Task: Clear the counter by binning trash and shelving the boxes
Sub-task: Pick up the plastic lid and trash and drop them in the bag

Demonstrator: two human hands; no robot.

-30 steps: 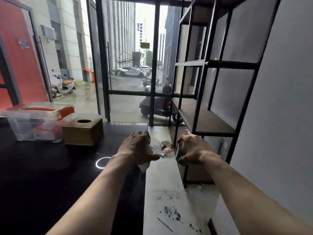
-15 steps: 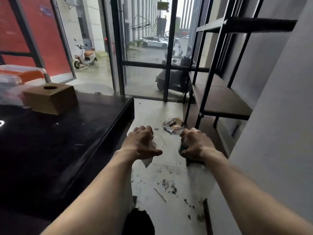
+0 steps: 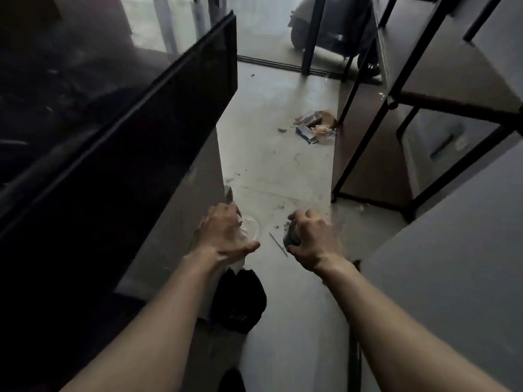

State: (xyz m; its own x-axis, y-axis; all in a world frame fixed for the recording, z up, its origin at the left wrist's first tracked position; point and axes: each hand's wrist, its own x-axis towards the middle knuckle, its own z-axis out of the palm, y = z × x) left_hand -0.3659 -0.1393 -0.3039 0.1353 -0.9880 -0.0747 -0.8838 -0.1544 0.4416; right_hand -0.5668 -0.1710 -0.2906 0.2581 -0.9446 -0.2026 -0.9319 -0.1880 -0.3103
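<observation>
My left hand (image 3: 225, 236) is closed around a clear plastic cup (image 3: 252, 227) together with a scrap of white paper that pokes out below the wrist. My right hand (image 3: 312, 239) is shut on a small dark green object (image 3: 289, 241), mostly hidden by the fingers. Both hands hang over the grey floor, just beyond a black-lined bin (image 3: 239, 299) that stands against the counter's side. The black counter (image 3: 119, 108) runs along my left.
A black metal shelf unit (image 3: 441, 89) with brown boards stands at the right, against a grey wall. A pile of litter (image 3: 317, 127) lies on the floor by its front leg. Dirt specks dot the floor. A scooter (image 3: 334, 26) is parked behind the glass.
The view has tilted down from the counter and window to the floor. Both hands keep their grip and now sit lower, close over the black-lined bin. The image has grown darker.
</observation>
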